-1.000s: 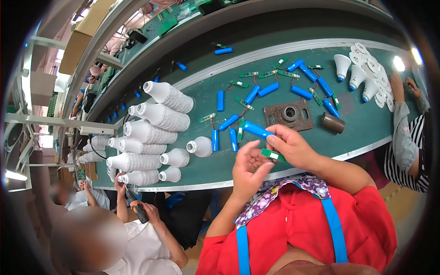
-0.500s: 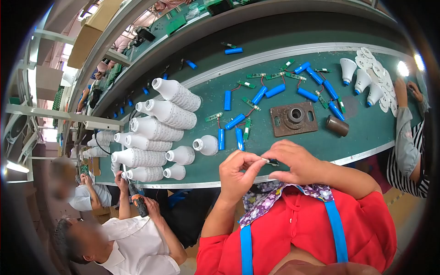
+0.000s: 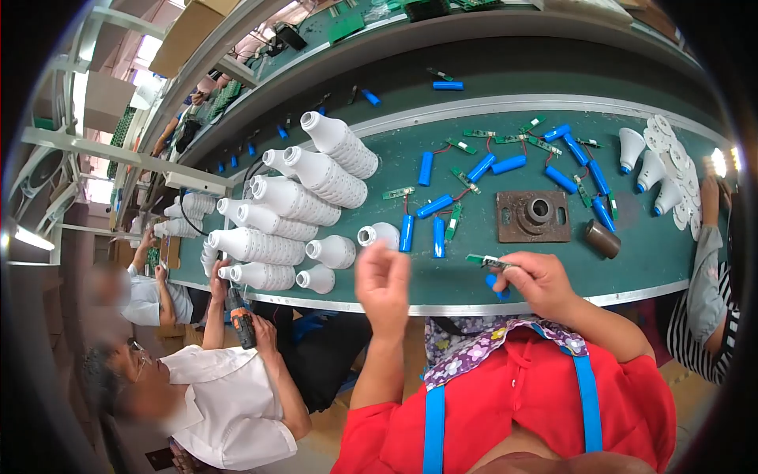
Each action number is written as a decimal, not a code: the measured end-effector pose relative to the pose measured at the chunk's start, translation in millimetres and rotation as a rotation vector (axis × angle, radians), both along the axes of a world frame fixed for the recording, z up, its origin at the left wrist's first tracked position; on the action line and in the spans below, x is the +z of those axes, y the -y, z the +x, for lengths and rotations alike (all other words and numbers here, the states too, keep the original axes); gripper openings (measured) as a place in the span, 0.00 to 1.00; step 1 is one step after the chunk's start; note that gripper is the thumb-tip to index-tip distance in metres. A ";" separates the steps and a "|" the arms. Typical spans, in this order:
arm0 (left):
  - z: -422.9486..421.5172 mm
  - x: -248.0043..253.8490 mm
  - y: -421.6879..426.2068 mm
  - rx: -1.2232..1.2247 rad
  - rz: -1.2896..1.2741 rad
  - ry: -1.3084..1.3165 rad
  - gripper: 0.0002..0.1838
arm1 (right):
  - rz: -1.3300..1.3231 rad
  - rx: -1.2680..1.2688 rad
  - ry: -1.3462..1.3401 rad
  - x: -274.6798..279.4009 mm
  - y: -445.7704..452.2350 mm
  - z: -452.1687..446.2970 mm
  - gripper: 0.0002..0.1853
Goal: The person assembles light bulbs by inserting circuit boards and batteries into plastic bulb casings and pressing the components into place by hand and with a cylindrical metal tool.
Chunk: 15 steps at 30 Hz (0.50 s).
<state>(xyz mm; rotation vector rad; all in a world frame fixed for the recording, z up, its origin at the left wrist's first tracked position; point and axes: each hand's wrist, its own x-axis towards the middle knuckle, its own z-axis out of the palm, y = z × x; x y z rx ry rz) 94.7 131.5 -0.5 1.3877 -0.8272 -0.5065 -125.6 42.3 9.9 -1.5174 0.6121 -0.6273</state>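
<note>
My right hand [image 3: 538, 283] pinches a small green circuit board [image 3: 483, 259] between thumb and fingers, over the front of the bench. A blue cylindrical battery [image 3: 499, 289] hangs just below the board, partly covered by the fingers. My left hand [image 3: 383, 288] is raised beside a white bulb housing [image 3: 380, 234] and overlaps its lower part. Motion smears its fingers, so I cannot make out whether it touches the housing or holds anything. Several blue batteries wired to green boards lie behind the hands, among them a battery [image 3: 439, 237].
Stacked white bulb housings [image 3: 272, 246] stand left. A brown metal fixture [image 3: 533, 217] and a dark cylinder [image 3: 603, 238] sit right, near white bulbs [image 3: 630, 148] and white discs [image 3: 675, 166]. A co-worker at left holds a power screwdriver [image 3: 241, 320]; another person's arm is at far right.
My hands, together at the board before, have moved apart. The left hand went left towards the white housing; the right kept the board, now more visible. The view has shifted.
</note>
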 end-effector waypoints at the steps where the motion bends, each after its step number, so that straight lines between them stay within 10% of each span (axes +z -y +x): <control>1: 11.0 -5.0 3.3 0.117 0.078 0.254 0.20 | 0.071 -0.015 0.069 -1.5 -0.5 -0.7 0.11; 6: 72.6 -44.1 13.5 0.129 0.368 0.958 0.27 | 0.387 0.036 0.102 -5.0 -2.9 -2.8 0.11; 12: 83.9 -29.4 19.7 0.093 0.214 0.079 0.27 | 0.528 0.050 0.057 -8.6 -4.2 -7.8 0.13; 13: 92.2 -32.9 17.3 0.095 0.390 0.546 0.24 | 0.542 0.047 0.057 -9.4 -5.0 -7.8 0.13; 15: 96.6 -33.5 17.5 0.198 0.380 0.667 0.23 | 0.577 0.044 0.064 -8.0 -2.4 -7.6 0.14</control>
